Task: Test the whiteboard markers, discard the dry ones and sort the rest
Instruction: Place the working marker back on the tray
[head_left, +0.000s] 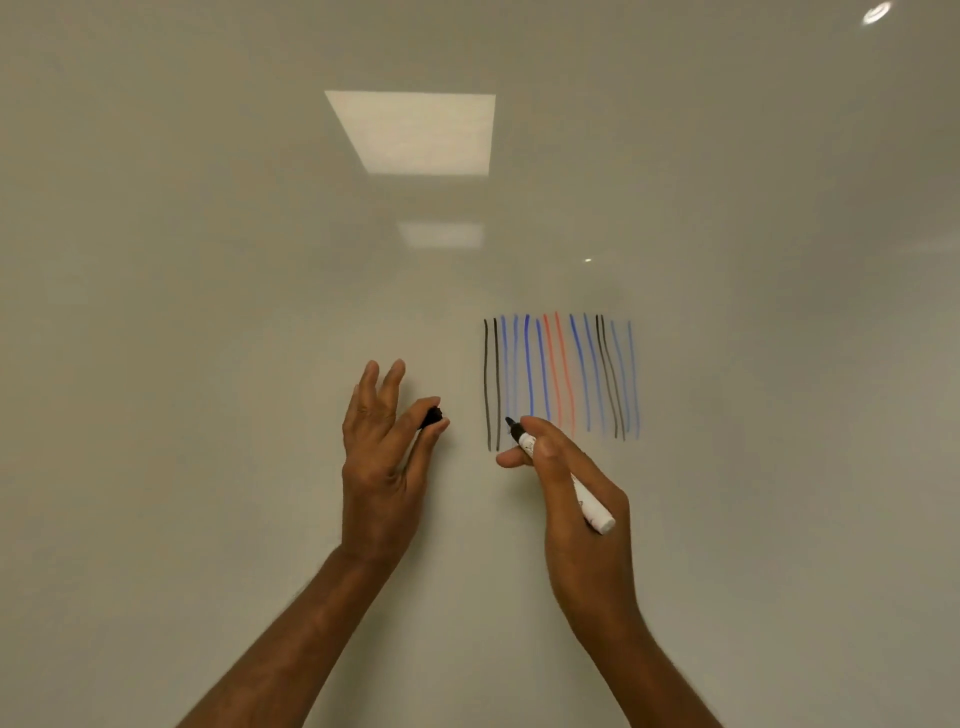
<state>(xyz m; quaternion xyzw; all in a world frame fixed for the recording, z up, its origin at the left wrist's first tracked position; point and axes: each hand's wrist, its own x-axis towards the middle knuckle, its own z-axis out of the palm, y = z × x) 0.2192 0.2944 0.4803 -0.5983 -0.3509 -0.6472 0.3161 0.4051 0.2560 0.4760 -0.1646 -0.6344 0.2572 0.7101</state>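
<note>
Your right hand (576, 499) grips the white-barrelled, black-tipped whiteboard marker (592, 510), fingers curled round its front end and the rear end projecting past the knuckles. The nib lies just beside the lower ends of the two black strokes, at the left edge of the row of black, blue and red vertical test lines (529, 364) on the glossy white whiteboard (208, 312). Nib contact cannot be confirmed. Your left hand (384, 457) pinches the small black marker cap (432, 417) between thumb and forefinger, the other fingers spread, well left of the lines.

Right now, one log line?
left hand: pinches black cap | right hand: grips uncapped marker | tip: beside black lines
</note>
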